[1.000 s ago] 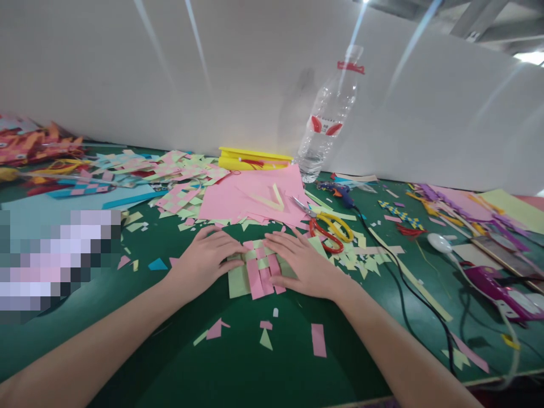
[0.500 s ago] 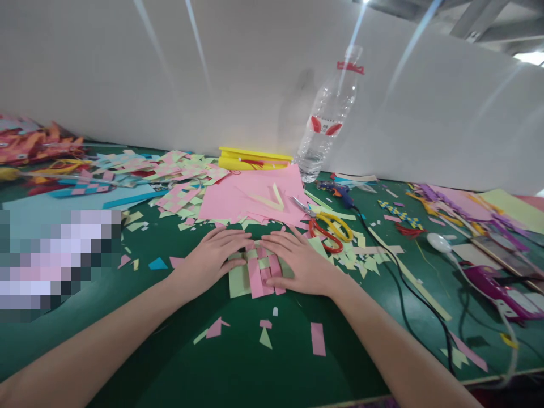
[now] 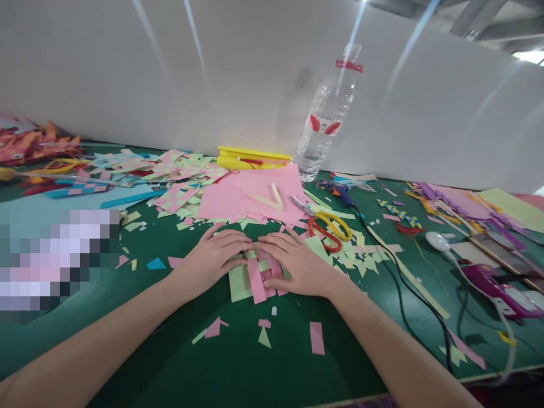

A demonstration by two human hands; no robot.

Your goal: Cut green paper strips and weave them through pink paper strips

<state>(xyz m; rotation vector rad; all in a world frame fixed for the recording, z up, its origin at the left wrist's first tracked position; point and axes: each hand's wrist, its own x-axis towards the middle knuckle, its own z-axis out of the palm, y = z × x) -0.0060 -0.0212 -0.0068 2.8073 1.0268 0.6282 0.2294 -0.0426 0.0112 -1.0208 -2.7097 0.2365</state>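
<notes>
A small weave of pink and pale green paper strips (image 3: 256, 281) lies on the green tabletop, between my two hands. My left hand (image 3: 215, 258) rests on its left side, fingers stretched out and thumb apart, over a pale green paper piece (image 3: 240, 285). My right hand (image 3: 301, 263) lies flat across the upper right of the weave. Its fingers point left, and the thumb touches the strips lower down. The fingertips of both hands almost meet at the top edge. Part of the weave is hidden beneath the right hand.
Scissors (image 3: 329, 226) with red and yellow handles lie beyond my right hand, near a pink sheet (image 3: 242, 195). A clear bottle (image 3: 325, 116) stands behind. A glue gun (image 3: 338, 190) trails a black cable (image 3: 393, 255) along the right. Paper scraps (image 3: 317, 338) are scattered about.
The left pink strip of the weave has slid slightly toward me and now slants more. Both hands stay nearly in place on the paper.
</notes>
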